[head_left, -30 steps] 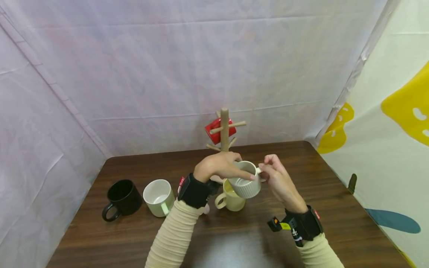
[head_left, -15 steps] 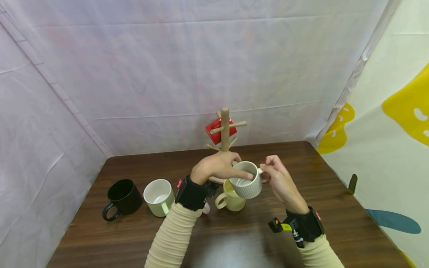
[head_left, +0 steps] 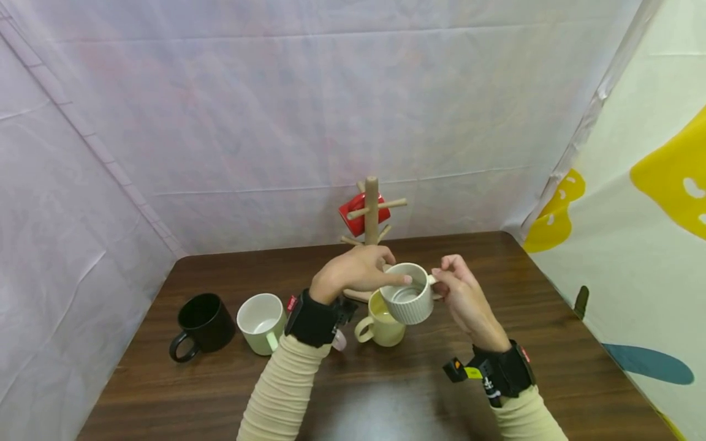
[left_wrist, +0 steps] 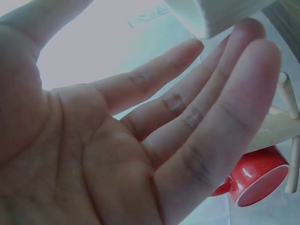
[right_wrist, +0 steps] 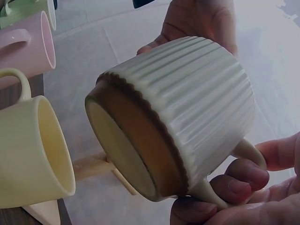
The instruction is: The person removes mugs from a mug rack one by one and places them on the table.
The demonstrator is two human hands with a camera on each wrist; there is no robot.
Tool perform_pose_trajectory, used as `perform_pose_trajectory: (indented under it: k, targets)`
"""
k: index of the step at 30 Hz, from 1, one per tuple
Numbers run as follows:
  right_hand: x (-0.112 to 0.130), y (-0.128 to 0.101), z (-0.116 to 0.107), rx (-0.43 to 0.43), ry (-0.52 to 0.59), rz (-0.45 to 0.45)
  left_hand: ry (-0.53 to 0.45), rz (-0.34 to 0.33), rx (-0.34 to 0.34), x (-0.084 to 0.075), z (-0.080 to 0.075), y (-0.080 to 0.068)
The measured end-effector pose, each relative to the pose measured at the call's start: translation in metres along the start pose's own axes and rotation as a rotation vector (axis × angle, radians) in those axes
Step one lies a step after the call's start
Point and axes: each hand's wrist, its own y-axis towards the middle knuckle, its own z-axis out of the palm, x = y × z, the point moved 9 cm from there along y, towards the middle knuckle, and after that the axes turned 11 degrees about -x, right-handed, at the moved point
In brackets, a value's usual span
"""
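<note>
Dark wooden surface (head_left: pixel 386 392) inside white sheeting. Holding a ribbed mug (head_left: pixel 408 300) aloft above a yellow mug (head_left: pixel 380 327), right hand (head_left: pixel 460 294) pinching the handle. Steadying the rim with left hand (head_left: pixel 353 272), fingers straight, before the rack (head_left: pixel 371 211).

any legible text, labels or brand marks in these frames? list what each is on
No readable text.
Yellow tag on the black right wrist strap: too small to read.
Red tag on the black left wrist strap: too small to read.
White ribbed ceramic mug: no print on its wall or base.
</note>
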Motion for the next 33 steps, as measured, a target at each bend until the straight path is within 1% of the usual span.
perform_pose_trajectory:
  k: [6,11,23,29,33]
  targets:
    - [0.001,-0.001,-0.004,-0.018,0.013,-0.008,-0.050,-0.016,-0.033,0.005,-0.002,-0.001]
    - [0.000,-0.001,-0.006,-0.020,0.022,0.002,-0.098,-0.032,-0.034,0.009,-0.002,-0.003]
    - [0.001,-0.001,-0.022,-0.091,0.055,0.022,-0.067,-0.019,-0.042,0.021,-0.002,-0.009]
    - [0.001,0.000,-0.031,-0.123,0.095,0.014,-0.077,0.024,-0.041,0.022,-0.001,-0.010]
    - [-0.001,0.001,-0.037,-0.142,0.110,0.014,-0.060,0.031,-0.032,0.024,0.000,-0.010]
